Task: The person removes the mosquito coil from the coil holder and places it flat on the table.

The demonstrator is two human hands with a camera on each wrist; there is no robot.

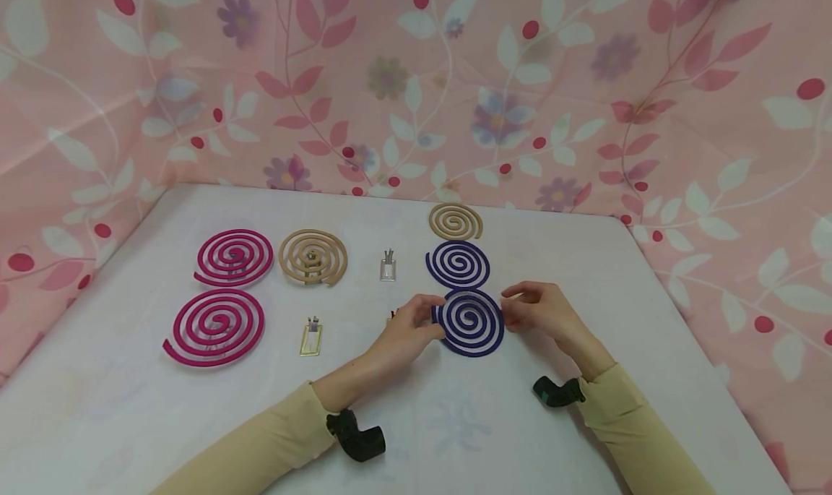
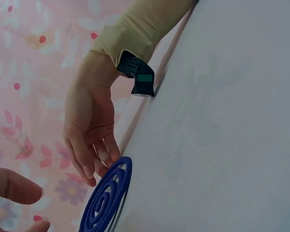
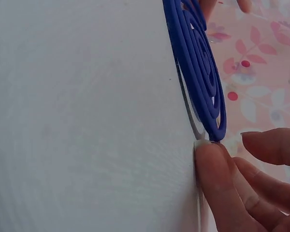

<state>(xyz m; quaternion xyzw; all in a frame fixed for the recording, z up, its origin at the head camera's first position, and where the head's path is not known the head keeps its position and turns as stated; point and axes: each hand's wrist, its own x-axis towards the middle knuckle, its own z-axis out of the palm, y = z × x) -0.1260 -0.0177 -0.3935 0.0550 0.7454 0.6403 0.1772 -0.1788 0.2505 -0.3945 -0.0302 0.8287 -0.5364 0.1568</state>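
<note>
A round, flat spiral coil in dark blue is framed by two bare hands just right of centre, laid level on a white-covered table. Its left edge, where the loose outer end is found, is flanked by the left hand; its right edge is met by the right hand. No long axis is offered by so round a shape, and neither hand is clearly nearer. Both hands are held part-open, with a gap left between the left fingers and the right thumb set at or just beside the rim; whether firm contact is made cannot be told. Directly above, a second dark-blue spiral coil and a tan spiral coil are lined up. The nearest coil is cut off in both wrist views, and whatever lies beneath it is hard to make out. Behind the left hand, a small metal piece is mostly hidden.
</note>
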